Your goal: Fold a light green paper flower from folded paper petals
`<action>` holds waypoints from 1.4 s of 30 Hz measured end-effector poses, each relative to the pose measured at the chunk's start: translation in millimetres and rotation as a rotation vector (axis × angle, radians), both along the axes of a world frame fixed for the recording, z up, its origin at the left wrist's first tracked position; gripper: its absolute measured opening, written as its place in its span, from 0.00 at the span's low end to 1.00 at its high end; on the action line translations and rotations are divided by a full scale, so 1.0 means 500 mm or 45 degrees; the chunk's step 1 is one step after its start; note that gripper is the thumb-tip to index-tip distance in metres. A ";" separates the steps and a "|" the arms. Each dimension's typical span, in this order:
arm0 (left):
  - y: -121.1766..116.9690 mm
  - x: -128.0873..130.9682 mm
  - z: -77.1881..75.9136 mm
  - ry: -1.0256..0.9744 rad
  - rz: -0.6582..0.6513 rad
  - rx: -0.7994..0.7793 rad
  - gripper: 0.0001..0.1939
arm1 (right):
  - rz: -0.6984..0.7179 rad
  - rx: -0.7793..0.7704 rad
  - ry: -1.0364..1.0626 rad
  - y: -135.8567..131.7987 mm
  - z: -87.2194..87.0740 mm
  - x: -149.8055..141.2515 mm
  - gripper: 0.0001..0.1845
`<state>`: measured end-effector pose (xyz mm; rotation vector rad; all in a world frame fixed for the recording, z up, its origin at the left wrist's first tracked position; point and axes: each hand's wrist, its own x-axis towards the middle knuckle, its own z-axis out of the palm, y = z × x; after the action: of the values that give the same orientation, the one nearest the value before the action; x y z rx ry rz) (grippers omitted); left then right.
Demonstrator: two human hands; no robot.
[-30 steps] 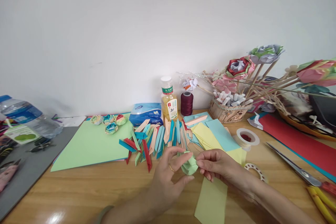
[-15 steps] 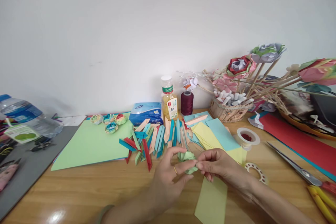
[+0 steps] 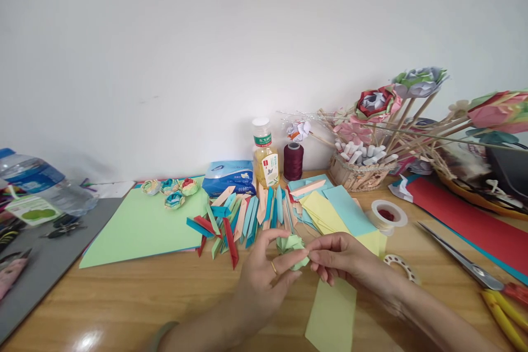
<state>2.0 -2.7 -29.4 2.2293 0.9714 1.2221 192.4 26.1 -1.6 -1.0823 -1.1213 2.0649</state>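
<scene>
Near the surface's [image 3: 157,297] front edge, both left hand [image 3: 264,280] and right hand [image 3: 340,258] grip a light-green folded-paper piece [image 3: 291,244].

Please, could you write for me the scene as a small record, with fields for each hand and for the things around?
Left hand: left hand, around the green folded-paper piece
Right hand: right hand, fingertips at the piece's right edge
Below hands: pale yellow paper
Behind hands: folded paper strips, tissue pack, bottle with white cap, dark red thread spool
On green sheet: four small paper flowers
Right side: scissors, white spool, basket of white rolled pieces
</scene>
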 end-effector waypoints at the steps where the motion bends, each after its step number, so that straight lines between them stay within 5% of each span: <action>1: 0.000 0.000 0.000 0.003 0.000 0.009 0.28 | -0.007 0.009 -0.009 0.000 -0.001 -0.001 0.15; 11: -0.003 0.001 -0.005 0.002 -0.024 -0.014 0.28 | -0.010 0.149 -0.183 0.005 0.003 -0.001 0.04; 32: 0.001 0.000 -0.010 -0.074 -0.060 -0.117 0.24 | 0.112 0.239 -0.207 0.006 0.000 0.005 0.07; 42: 0.001 0.000 -0.006 0.074 -0.048 0.089 0.25 | 0.073 0.229 -0.219 0.007 0.011 0.004 0.06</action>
<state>1.9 -2.4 -32.3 2.3384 0.9176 1.1981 194.4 29.8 3.8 -1.1665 -1.4085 1.8992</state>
